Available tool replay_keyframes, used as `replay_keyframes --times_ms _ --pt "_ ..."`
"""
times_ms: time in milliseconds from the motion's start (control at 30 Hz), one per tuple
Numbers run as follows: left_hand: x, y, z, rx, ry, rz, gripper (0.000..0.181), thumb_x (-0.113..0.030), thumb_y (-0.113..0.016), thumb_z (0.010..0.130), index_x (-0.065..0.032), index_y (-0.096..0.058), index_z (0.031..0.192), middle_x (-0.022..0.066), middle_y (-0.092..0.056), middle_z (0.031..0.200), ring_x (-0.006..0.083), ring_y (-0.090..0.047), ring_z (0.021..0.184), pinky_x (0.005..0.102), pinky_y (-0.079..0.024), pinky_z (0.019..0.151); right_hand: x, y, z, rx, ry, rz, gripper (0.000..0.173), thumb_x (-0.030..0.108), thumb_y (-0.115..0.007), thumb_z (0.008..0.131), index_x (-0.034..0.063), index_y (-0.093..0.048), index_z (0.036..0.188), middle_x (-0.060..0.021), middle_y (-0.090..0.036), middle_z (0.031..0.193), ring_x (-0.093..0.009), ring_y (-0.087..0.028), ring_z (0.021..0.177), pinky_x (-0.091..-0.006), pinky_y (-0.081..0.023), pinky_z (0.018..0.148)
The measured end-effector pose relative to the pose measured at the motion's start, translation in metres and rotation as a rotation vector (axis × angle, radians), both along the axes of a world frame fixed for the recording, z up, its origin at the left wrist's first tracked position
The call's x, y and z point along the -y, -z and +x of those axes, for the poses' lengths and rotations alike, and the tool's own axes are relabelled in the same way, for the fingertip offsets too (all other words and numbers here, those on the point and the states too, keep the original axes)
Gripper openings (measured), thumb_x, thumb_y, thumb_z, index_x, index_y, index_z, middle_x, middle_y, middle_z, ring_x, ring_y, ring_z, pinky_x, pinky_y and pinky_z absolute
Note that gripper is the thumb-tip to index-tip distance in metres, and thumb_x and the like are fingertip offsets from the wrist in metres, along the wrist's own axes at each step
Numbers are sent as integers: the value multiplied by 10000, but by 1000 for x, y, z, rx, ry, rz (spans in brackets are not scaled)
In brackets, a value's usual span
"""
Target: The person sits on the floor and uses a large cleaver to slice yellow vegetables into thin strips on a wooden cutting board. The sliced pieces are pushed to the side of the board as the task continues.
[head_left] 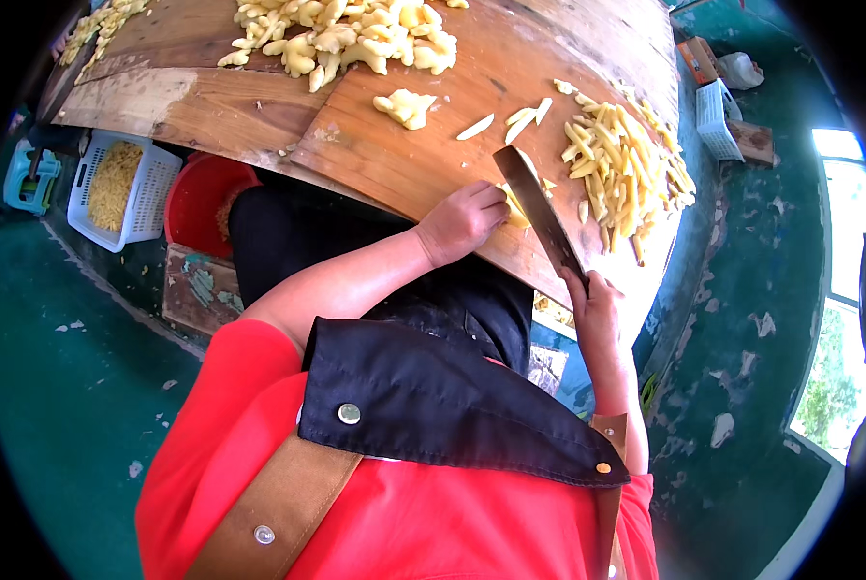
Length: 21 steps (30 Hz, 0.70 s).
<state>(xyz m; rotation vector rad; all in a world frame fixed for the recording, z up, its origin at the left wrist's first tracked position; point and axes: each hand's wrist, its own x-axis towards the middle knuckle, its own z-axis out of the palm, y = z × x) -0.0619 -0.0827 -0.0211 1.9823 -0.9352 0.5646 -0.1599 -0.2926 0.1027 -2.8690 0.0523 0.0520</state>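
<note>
My left hand (465, 223) holds a peeled pale-yellow ginger piece (517, 212) against the wooden board (375, 163), close to its front edge. In my right hand (598, 308) is the handle of a broad-bladed knife (538, 197). Its dark blade slants up and left beside the ginger piece, hiding part of it; I cannot tell whether the two touch. Beyond the blade lie a few cut ginger strips (476, 127). A heap of finger-shaped ginger pieces (625, 170) covers the board's right side. One knobbly ginger root (406, 107) sits further back, towards the left.
A large pile of ginger roots (367, 36) occupies the far part of the wooden table (215, 101). Below its left edge stand a white plastic basket (150, 192) with yellow pieces and a red tub (197, 206). Another white basket (715, 123) is on the floor at right.
</note>
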Motion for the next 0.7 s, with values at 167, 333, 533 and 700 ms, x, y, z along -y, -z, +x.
replay_keyframes --times_ms 167,333,533,700 --pt "2 -3 -1 30 -18 -14 156 -26 -707 735 -34 -663 884 77 -633 923 262 -617 832 361 -535 740 1 -3 -1 -66 -24 -75 410 367 -635 938 21 -582 724 -210 -622 650 -402 -624 603 -472 -481 570" --pt "0 -6 -2 -16 -20 17 149 -30 -694 747 -37 -669 894 72 -636 925 258 -618 852 350 -530 750 -11 9 23 -98 -33 -134 432 409 -614 939 25 -618 743 -213 -627 650 -399 -637 623 -469 -496 587" --pt "-17 -12 17 -22 -162 -81 174 -58 -673 777 -48 -631 945 96 -606 952 306 -566 927 403 -487 841 2 29 10 45 195 205 373 383 -609 950 24 -678 873 -239 -638 707 -407 -647 665 -470 -500 617" --pt "-75 -28 62 -93 -675 126 393 -130 -746 778 -33 -619 1138 121 -578 1162 320 -501 1095 443 -401 1013 -31 2 1 -99 38 63 419 404 -622 936 20 -626 769 -219 -646 704 -408 -650 670 -486 -502 619"
